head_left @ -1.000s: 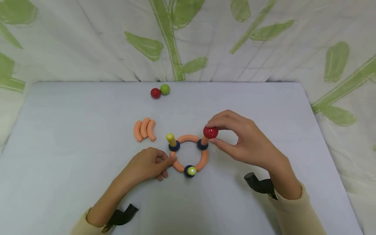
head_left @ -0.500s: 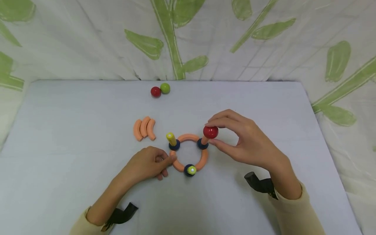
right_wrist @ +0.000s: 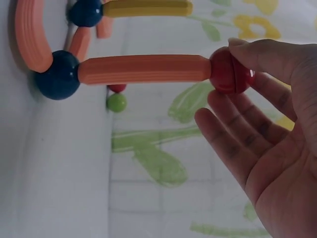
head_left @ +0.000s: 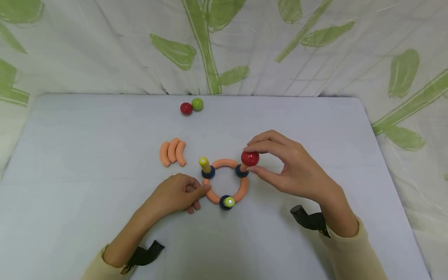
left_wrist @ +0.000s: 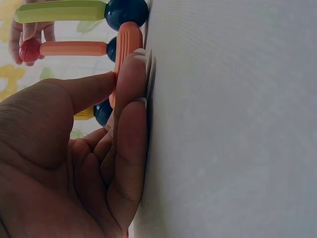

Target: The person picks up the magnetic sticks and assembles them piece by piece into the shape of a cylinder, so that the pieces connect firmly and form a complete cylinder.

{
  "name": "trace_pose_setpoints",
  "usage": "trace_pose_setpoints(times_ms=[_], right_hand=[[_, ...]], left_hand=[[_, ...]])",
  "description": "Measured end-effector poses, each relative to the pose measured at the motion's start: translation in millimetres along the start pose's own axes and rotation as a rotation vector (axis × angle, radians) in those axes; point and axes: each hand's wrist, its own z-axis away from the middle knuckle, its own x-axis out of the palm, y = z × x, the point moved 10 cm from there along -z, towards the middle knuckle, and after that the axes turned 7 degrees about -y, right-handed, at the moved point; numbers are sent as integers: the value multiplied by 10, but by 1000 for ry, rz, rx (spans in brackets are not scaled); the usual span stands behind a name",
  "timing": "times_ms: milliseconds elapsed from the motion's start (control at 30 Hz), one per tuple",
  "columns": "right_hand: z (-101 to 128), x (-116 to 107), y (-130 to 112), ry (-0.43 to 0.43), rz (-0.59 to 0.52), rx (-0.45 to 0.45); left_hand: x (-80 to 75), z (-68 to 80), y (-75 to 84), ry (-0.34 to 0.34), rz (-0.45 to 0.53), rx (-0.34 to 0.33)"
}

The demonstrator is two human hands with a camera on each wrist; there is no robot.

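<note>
Nearest, wore cream sleeves (head_left: 351, 252), with a black mount (head_left: 309, 219) strapped at each wrist. Just beyond, saw a lime stick (head_left: 229, 202) standing upright from a dark blue ball (left_wrist: 128, 14). Left of it, pinched a curved orange piece (head_left: 211, 197) between the thumb and forefinger of the left hand (head_left: 176, 194), with the other fingers bent close to the tabletop (head_left: 224, 241). Opposite, saw a second curved piece (head_left: 242, 190), joined with a third (head_left: 225, 162) at the far side into a ring. At the ring's right, gripped a red ball (head_left: 250, 158) between the thumb and fingers of the right hand (head_left: 294, 167), touching the top of an upright orange stick (right_wrist: 143, 69). At the left, saw a yellow stick (head_left: 205, 165) rising from another blue ball (head_left: 210, 175). Farther off, noticed three more curved pieces (head_left: 173, 151) lying side by side, then a loose red ball (head_left: 186, 109) touching a green ball (head_left: 197, 104) near the back edge. Behind the tabletop, saw white cloth (head_left: 266, 70) with green leaf patterns.
</note>
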Motion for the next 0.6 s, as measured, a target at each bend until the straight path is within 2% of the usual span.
trace_pose_setpoints(times_ms=[600], right_hand=[[-11,17,49,9,3,6]], left_hand=[[1,-5,1,5,-5,9]])
